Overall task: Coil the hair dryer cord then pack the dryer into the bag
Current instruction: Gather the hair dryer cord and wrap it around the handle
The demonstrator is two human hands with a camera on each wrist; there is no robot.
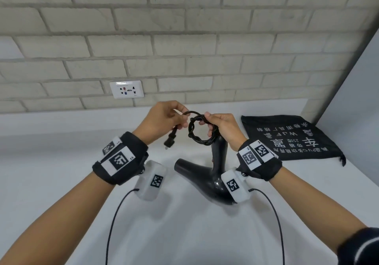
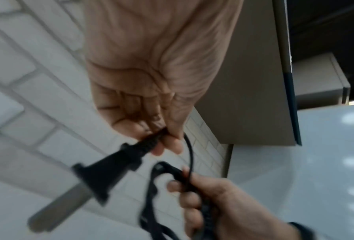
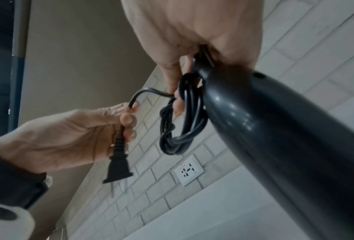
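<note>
A glossy black hair dryer (image 1: 215,174) hangs above the white counter, handle up, nozzle pointing left. Its black cord is wound into a small coil (image 1: 202,130) at the top of the handle. My right hand (image 1: 220,127) grips that coil (image 3: 182,116) together with the handle end of the dryer (image 3: 274,129). My left hand (image 1: 164,119) pinches the cord just behind the plug (image 1: 170,140), which dangles below the fingers (image 2: 165,146); the plug (image 2: 108,175) shows its metal prongs. The black drawstring bag (image 1: 291,137) lies flat on the counter to the right.
A white wall socket (image 1: 126,89) sits in the brick wall behind the hands. The counter (image 1: 51,162) runs left and toward me. A grey panel (image 1: 352,100) rises at the right edge, behind the bag. Thin cables hang from both wrist units.
</note>
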